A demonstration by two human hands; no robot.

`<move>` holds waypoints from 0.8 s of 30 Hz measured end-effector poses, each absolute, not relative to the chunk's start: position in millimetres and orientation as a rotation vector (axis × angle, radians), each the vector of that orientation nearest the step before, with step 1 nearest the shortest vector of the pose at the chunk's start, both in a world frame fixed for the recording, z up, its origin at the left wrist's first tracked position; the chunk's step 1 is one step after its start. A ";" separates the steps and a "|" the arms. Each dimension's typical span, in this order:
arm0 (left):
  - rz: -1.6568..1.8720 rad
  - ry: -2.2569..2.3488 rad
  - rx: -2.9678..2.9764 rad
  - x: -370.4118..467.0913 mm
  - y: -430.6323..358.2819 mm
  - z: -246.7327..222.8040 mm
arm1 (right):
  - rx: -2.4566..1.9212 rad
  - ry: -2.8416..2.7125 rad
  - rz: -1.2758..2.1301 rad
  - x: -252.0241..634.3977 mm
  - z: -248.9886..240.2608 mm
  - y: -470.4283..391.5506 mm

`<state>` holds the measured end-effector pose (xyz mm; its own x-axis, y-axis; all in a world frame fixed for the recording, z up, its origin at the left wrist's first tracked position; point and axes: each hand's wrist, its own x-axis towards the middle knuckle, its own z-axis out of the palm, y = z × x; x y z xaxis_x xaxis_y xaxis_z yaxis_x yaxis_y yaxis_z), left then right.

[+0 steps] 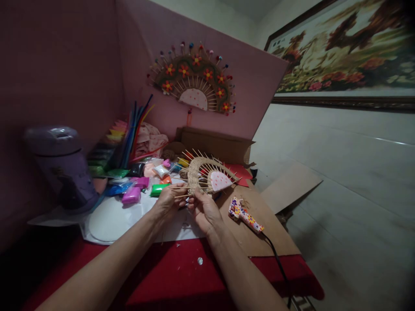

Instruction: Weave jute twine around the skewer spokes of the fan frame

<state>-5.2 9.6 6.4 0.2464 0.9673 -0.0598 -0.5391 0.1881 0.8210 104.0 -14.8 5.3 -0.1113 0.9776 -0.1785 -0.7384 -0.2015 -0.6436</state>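
A fan-shaped weaving (194, 169) of tan twine on thin wooden sticks is held up over the table, tilted. Its base is a white half-disc with pink dots (220, 181). Closed around the sticks at the lower left end is my left hand (170, 198). My right hand (204, 209) pinches the woven twine edge close beside it, thumb on top. To the right, a flower-patterned glue gun (244, 214) lies on cardboard with its black cord running off the table edge.
Packets of coloured clay (132, 194), white discs (110, 219) and a purple tumbler (65, 168) stand left. Pipe cleaners (133, 134) rise behind. A cardboard box (214, 144) sits at the back. A finished flowered fan (194, 77) hangs on the pink board.
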 end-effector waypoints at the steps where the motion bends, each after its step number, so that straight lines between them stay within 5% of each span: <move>1: 1.176 0.680 0.769 -5.3 9.2 7.2 | -0.682 -0.467 1.661 104.0 5.3 -14.7; 24: 1.156 0.664 0.768 -0.2 2.4 13.1 | -0.682 -0.451 1.661 107.5 4.0 -14.1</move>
